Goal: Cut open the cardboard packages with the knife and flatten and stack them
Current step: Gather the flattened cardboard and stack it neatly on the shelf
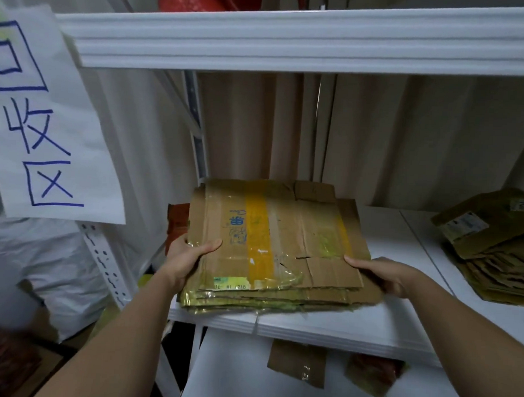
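A stack of flattened brown cardboard packages (283, 237) with yellow tape strips lies on the white shelf board (324, 325), at its left end. My left hand (187, 258) grips the stack's left edge, thumb on top. My right hand (385, 277) holds the right edge of the stack, thumb lying on the top sheet. Several sheets show along the front edge, some wrapped in crinkled yellow tape. No knife is in view.
A second pile of flattened cardboard (496, 251) lies at the shelf's right end. An upper shelf beam (290, 42) runs overhead. A white paper sign (46, 125) with blue characters hangs left. White bags (44, 268) stand beyond the perforated upright. Cardboard scraps (299, 366) lie on the lower shelf.
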